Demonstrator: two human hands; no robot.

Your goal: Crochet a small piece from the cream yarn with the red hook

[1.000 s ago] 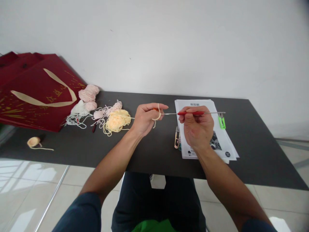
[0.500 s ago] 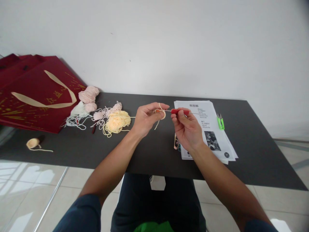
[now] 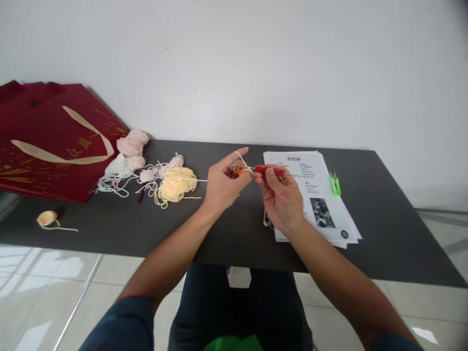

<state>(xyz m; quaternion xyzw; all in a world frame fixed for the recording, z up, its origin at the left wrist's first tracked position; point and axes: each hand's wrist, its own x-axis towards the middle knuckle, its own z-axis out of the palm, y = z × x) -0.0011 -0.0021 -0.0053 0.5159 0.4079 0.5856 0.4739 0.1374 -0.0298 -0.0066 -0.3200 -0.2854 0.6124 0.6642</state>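
Between thumb and fingers my left hand [image 3: 224, 183] pinches a small loop of cream yarn [image 3: 249, 170]. A strand rises from it over the raised index finger, and a bit of orange shows inside the hand. My right hand [image 3: 283, 197] grips the red handle of a crochet hook [image 3: 268, 170], whose tip meets the loop at my left fingertips. Exactly how the tip sits in the yarn is too small to tell. Behind my left wrist, a strand leads to a ball of pale yellow yarn [image 3: 177, 184] on the table.
Printed sheets [image 3: 310, 190] lie under my right hand, with green thread snips [image 3: 334, 184] on their right edge. Dark red gift bags [image 3: 54, 141] stand at the left beside pink yarn [image 3: 133, 143] and white yarn [image 3: 116, 173]. A small cream crocheted piece [image 3: 47, 218] rests near the front left edge.
My right hand has moved left with the crochet hook, bringing it up to the loop. My left index finger has lifted, drawing the yarn strand upward.
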